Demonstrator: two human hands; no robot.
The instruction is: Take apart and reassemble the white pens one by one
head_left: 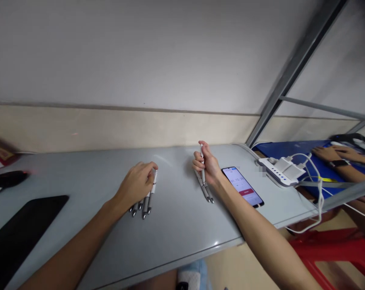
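My right hand [209,164] is closed around a white and grey pen [203,175], held upright with the thumb at its top end. Just below that hand, a couple more pens [207,194] lie side by side on the grey tabletop [176,225]. To the left, my left hand [138,181] rests over a group of several similar pens [144,207], their grey tips pointing toward me. Its curled fingers are on the upper end of the rightmost pen [153,187]; the palm hides the other pens' upper parts.
A phone [242,187] showing a timer lies beside my right forearm. Beyond it stands a white power strip [277,171] with plugs and cables. A black mat [28,233] and mouse [8,179] are at left. Another person's hands [336,155] rest on a blue table at right.
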